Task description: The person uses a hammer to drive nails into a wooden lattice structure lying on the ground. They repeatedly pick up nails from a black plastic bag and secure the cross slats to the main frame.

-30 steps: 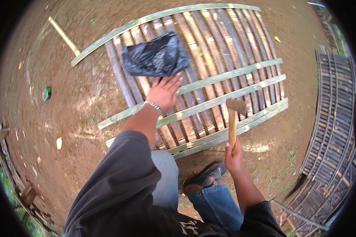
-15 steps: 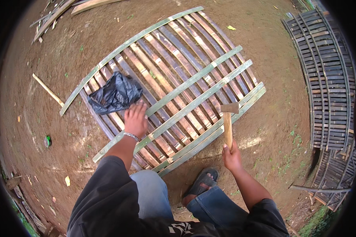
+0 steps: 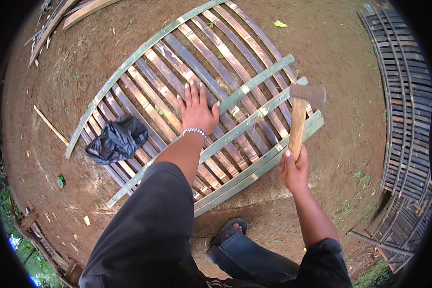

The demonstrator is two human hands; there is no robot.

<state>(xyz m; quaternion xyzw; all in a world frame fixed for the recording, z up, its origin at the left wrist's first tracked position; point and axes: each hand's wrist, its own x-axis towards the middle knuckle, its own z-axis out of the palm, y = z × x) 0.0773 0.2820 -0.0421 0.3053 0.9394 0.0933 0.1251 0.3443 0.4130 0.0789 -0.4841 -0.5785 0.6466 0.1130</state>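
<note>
Left hand (image 3: 199, 114) palm-down on bamboo panel (image 3: 261, 112), fingers slightly spread, thumb out to the side, pinching nothing. Right hand (image 3: 296, 172) wraps the lower handle of hatchet (image 3: 298, 120), fingers curled tight; hatchet head up, over panel's right end in view. Panel lies on dirt (image 3: 350, 158). Black bag (image 3: 117, 140) crumpled on panel's left part.

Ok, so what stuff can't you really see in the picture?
All in the head view:
Inside the black bag: its crumpled plastic hides any contents.
Parts of the bamboo slats: the left hand covers them.
Lower end of the wooden handle: the right hand wraps around it.
Small green thing: too small to name.
Planks: cut off by the top edge.
</note>
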